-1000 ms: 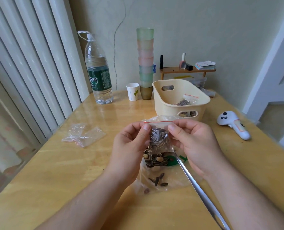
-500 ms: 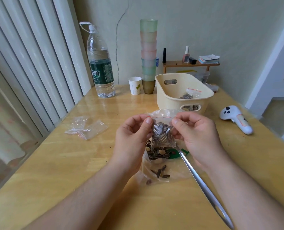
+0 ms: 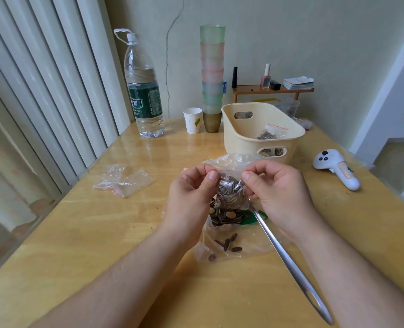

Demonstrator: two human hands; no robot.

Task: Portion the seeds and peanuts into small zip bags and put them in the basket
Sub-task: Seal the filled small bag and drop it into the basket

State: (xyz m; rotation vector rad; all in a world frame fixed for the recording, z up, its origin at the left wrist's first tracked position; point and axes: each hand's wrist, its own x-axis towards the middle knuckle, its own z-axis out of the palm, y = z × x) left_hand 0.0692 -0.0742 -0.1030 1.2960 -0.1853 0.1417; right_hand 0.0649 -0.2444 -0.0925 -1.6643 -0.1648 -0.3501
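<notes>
Both hands pinch the top edge of the small zip bag (image 3: 229, 194): left hand (image 3: 191, 197) at the left end of the red seal strip, right hand (image 3: 279, 192) at the right end, thumb and forefinger closed on the plastic. Bag hangs between them, above the bench (image 3: 101, 233), packed with striped seeds.

Judgement: the seal is being pressed closed; whether the strip is shut along its whole length cannot be read from this view.

Risks from here:
- Strip only partly mated. If a seed or husk sits in the track, the bag would open when dropped and spill.
- Bag looks full close to the seal. Squeezing the ends could push seeds up into the zip.
- Held by the top edge only; a slip of either pinch lets it tip.

Directly under the bag lies the large open supply bag (image 3: 231, 233), flat on the bench, with a heap of seeds and some pale peanuts; a few loose seeds (image 3: 229, 242) lie near its near edge. A spill would probably land there, so loss is likely small. The long metal spoon handle (image 3: 290, 263) runs from that bag toward the near right; a wrist knock could flick contents out.

Basket (image 3: 248, 138) stands just beyond, at least one filled bag (image 3: 270, 133) inside. Spare empty bags (image 3: 125, 181) lie left. Water bottle (image 3: 144, 95), paper cup (image 3: 192, 120) and stacked cups (image 3: 212, 74) stand far; white controller (image 3: 335, 169) right.
</notes>
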